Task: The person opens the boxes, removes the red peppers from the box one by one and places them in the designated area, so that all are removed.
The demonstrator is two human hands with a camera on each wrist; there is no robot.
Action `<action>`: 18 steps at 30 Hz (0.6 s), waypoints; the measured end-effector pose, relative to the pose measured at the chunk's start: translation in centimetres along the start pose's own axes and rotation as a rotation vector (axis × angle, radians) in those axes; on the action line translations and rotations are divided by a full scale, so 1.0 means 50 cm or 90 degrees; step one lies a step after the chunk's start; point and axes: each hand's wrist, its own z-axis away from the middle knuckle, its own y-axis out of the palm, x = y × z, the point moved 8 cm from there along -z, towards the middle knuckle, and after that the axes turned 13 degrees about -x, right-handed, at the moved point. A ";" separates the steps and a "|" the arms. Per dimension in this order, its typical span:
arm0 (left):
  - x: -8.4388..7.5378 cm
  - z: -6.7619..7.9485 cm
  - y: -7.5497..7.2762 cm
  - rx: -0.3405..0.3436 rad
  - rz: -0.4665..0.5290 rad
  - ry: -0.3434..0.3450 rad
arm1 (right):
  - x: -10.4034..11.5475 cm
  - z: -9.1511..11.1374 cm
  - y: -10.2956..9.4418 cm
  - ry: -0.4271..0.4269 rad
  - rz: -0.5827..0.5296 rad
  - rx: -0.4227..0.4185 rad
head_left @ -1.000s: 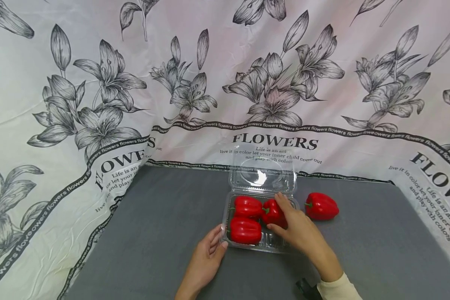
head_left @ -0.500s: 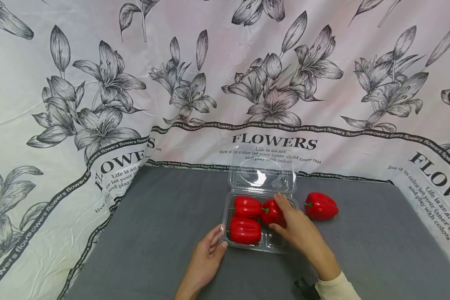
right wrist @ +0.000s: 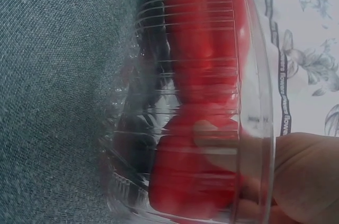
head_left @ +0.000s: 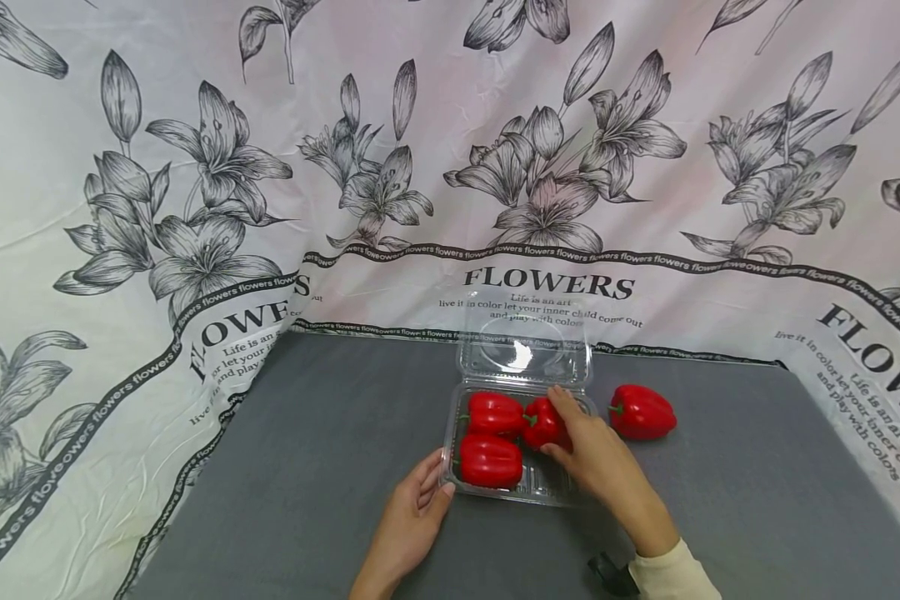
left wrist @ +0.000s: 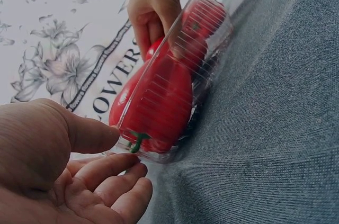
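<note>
A clear plastic clamshell container (head_left: 506, 495) stands on the table with its lid (head_left: 487, 362) raised at the back. My left hand (head_left: 407, 523) pinches its left rim, thumb on the edge and fingers against the outside wall. Inside, one red bell pepper (head_left: 496, 412) lies at the back left and another bell pepper (head_left: 491, 461) at the front left. My right hand (head_left: 607, 468) grips a third bell pepper (head_left: 542, 426) at the container's back right, partly covering it. Through the clear wall, the right wrist view shows the thumb (right wrist: 220, 147) against that pepper.
One more red bell pepper (head_left: 643, 412) lies on the grey cloth (head_left: 330, 417), just right of the container. A flower-printed curtain (head_left: 390, 292) hangs behind and along both sides. A small dark object (head_left: 609, 575) sits by the right sleeve.
My right thumb has shifted slightly to the right along the pepper. The left hand, the container and the other peppers stay in place.
</note>
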 end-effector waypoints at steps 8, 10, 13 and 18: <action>0.002 -0.005 0.001 0.007 -0.013 -0.002 | -0.002 -0.003 -0.003 -0.003 -0.002 -0.022; 0.000 -0.006 0.001 0.007 -0.016 -0.001 | -0.002 -0.004 -0.005 -0.003 -0.002 -0.027; -0.001 -0.006 0.000 0.006 -0.018 0.001 | -0.001 -0.005 -0.006 -0.003 -0.003 -0.030; -0.002 -0.003 -0.002 0.004 -0.014 0.004 | -0.002 -0.005 -0.003 0.002 -0.001 -0.030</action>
